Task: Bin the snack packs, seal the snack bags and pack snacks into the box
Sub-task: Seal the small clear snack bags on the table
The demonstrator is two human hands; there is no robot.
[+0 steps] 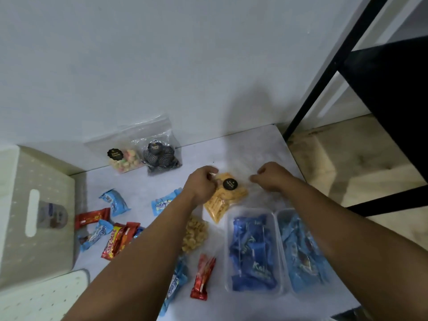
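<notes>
Head view: left hand point(202, 181) and right hand point(269, 176) both pinch the top edge of a clear bag of orange snacks point(225, 196), fingers curled on it, one hand at each end. Bag lies flat on the white table point(252, 144), hanging below the fingertips toward the person. Just nearer than the bag: two clear bins of blue packs point(251, 249). Two sealed bags point(144, 156) lie beyond the left fingers. Loose red and blue packs point(115, 237) and the white box point(34, 216) far left.
</notes>
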